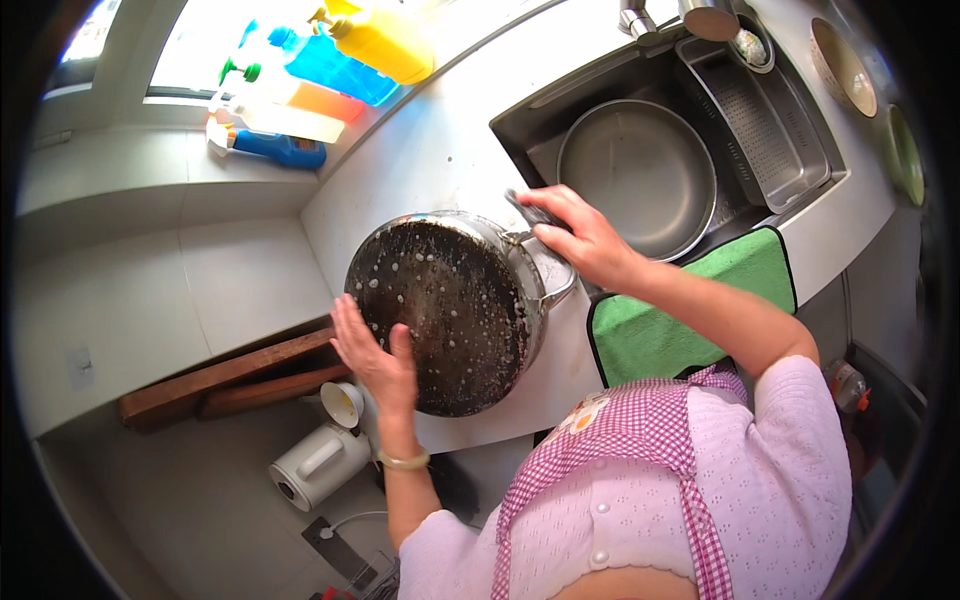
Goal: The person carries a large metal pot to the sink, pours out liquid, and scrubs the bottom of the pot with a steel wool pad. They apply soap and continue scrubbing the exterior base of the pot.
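A large metal pot (442, 315) lies upside down or tipped on the white counter, its blackened bottom turned up and dotted with suds. My left hand (375, 356) rests at the left edge of that bottom, fingers apart. Above the pot's looped metal handle (559, 289), my right hand (577, 232) holds a dark grey scouring pad (534, 210), mostly hidden under the fingers. A wide metal pan (637, 176) sits in the sink just beyond my right hand.
A perforated metal basket (772, 135) hangs in the sink (517, 124). A green cloth (697, 300) lies along the front edge. Bottles (337, 67) line the window ledge. Wooden boards (232, 371) and a white kettle (322, 465) are at left; bowls (844, 67) at right.
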{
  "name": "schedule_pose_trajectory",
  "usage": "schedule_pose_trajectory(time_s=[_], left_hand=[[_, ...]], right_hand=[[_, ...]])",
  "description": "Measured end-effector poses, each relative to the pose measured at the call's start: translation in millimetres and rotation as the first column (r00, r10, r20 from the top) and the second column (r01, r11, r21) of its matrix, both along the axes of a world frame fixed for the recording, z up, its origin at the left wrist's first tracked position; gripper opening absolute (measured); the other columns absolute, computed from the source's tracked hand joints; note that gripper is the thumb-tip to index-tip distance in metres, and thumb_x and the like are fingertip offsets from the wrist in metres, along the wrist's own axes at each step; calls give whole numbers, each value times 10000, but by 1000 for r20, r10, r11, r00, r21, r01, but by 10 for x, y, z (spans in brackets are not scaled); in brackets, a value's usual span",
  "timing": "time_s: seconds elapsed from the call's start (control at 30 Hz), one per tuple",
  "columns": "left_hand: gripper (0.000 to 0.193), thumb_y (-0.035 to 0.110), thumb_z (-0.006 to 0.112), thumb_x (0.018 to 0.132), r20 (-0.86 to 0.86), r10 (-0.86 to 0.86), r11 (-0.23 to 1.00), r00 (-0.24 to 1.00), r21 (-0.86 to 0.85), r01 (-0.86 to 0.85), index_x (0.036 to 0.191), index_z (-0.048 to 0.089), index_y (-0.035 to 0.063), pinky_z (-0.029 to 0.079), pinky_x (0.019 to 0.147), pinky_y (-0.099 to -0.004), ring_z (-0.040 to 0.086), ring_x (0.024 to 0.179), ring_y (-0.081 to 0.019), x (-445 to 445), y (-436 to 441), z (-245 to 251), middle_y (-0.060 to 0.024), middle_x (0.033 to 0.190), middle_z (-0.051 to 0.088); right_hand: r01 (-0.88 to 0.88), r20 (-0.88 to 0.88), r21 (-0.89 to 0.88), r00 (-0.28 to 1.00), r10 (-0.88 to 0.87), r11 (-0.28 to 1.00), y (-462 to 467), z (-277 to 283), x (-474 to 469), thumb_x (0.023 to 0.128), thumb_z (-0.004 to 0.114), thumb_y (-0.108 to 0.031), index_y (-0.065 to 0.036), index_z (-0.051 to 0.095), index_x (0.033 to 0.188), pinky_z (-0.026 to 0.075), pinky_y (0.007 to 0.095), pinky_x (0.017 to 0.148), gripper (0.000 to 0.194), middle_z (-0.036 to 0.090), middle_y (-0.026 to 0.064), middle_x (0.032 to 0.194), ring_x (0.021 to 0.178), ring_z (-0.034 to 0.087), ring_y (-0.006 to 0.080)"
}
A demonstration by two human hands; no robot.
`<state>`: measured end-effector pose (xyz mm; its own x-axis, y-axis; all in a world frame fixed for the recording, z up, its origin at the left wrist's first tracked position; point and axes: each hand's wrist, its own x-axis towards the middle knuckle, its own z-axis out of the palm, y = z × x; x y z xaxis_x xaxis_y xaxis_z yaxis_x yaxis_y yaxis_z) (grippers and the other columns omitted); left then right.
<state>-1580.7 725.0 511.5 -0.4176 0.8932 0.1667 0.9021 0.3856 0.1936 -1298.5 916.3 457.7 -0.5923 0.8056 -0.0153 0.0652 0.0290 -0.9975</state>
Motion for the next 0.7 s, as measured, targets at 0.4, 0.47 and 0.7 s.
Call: schedule_pose_trajectory(time_s=[0.4,0.47,0.7], left_hand=[[963,751,383,969,17,72,964,997,-259,-65,1634,221,74,58,1217,-643,65,1570,-445,450,-197,-129,-219,1695,130],[970,754,386,966,18,68,960,998,-272,-60,1632,224,68,56,1217,-643,63,1567,-453,432,-185,-122,-225,1692,130],[993,768,386,957,44,66,957,997,-285,-51,1629,221,56,41,1218,-637,61,1565,-459,401,-158,-138,-237,1688,130]], right_hand=[[-389,121,378,920,372,840,649,-690,-751,845,698,-25,-9,695,1126,499,419,983,282,661,137,1162,1147,603,329],[-421,150,476,904,401,772,778,-714,-1022,816,695,-17,-17,711,1058,508,426,939,243,662,122,1073,1093,600,333],[-470,248,639,875,415,609,906,-761,-1114,734,651,-49,-33,682,872,528,409,870,142,576,118,953,988,557,310]])
